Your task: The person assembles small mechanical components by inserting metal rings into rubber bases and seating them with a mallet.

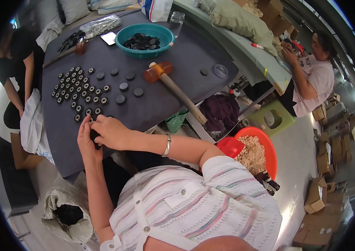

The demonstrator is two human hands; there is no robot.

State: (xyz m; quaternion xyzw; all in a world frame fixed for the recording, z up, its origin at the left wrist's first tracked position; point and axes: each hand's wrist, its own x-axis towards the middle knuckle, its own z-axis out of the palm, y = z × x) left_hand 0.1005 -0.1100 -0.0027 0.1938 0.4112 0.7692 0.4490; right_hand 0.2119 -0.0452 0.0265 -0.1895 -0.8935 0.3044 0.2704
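Note:
At the near edge of the dark-covered table, my left hand (87,140) and my right hand (114,132) come together, both closed around a small black part (94,134) that my fingers mostly cover. Just beyond my fingertips, small black wheels with metal bearing centres (77,86) stand in a loose cluster. Several plain black discs (124,87) lie to the right of them. Farther right rests a mallet with an amber head (158,72), its wooden handle slanting toward me over the table edge. A teal basin (145,40) holds many black discs.
A second mallet (80,47), a filled clear bag (100,26) and a glass (177,24) occupy the far side. A red basin of small pale pieces (257,152) sits right of me; an open sack (69,213) stands lower left. Co-workers (311,79) are at both sides.

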